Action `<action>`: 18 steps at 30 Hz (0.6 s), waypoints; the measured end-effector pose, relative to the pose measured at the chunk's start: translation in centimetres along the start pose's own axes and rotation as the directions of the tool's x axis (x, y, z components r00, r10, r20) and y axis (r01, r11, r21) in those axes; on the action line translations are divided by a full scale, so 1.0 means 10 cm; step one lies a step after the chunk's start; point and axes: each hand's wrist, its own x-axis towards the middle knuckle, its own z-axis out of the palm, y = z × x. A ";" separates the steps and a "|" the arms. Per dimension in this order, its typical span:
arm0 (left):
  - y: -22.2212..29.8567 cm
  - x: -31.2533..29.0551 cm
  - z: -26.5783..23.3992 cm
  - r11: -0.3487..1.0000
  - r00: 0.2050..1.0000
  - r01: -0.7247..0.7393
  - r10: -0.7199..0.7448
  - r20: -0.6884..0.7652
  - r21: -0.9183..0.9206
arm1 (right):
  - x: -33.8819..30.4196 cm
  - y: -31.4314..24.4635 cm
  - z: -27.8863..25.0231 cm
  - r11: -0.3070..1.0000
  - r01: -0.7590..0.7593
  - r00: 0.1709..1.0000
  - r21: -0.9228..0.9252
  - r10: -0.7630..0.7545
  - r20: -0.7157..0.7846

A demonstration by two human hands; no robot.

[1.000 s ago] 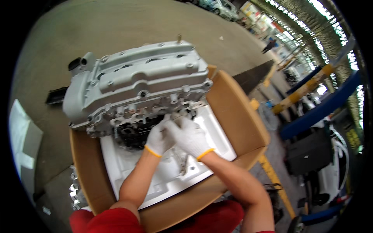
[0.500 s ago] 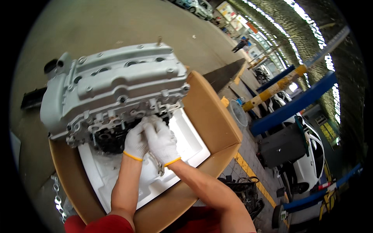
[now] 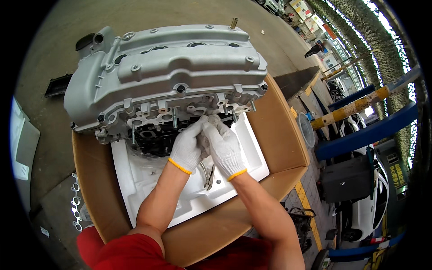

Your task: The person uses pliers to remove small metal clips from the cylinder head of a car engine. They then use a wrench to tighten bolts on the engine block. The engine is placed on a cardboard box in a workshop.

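A silver-grey engine (image 3: 184,65) with a ribbed valve cover stands in front of me. Along its near side, threaded studs (image 3: 175,118) stick out around the port openings. My left hand (image 3: 185,147), in a white knit glove with a yellow cuff, is closed at this side, its fingertips against those of my right hand (image 3: 223,148). The right, gloved alike, pinches at the same spot just below the ports. Whatever the fingers hold is hidden between them. Under my hands, locking pliers (image 3: 209,176) lie on the white foam tray (image 3: 180,213).
A cardboard box (image 3: 281,130) surrounds the foam and engine. Left on the floor are a metal gasket (image 3: 75,202) and a white foam block (image 3: 20,148). To the right stand a mesh bin (image 3: 306,123), blue lift arms (image 3: 366,130) and a white car (image 3: 364,213).
My view has shifted, so the engine, box and hands appear farther right and the engine higher. Both hands remain together at the engine's near side.
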 end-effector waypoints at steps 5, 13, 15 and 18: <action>-0.08 0.09 -0.13 0.987 0.927 0.068 -0.007 0.375 -0.149 | -0.17 -0.37 0.06 0.525 0.285 0.860 -0.802 -0.509 -0.027; -0.10 0.20 -0.15 0.979 0.934 0.118 -0.053 0.353 -0.167 | -0.13 -0.24 0.13 0.574 0.297 0.852 -0.763 -0.520 -0.059; -0.08 0.18 -0.16 0.987 0.971 0.083 -0.050 0.233 -0.134 | -0.12 -0.24 0.15 0.695 0.281 0.888 -0.662 -0.450 -0.096; -0.01 0.15 -0.12 0.995 0.999 0.000 0.005 0.047 -0.096 | -0.11 -0.26 0.17 0.871 0.195 0.950 -0.451 -0.282 -0.133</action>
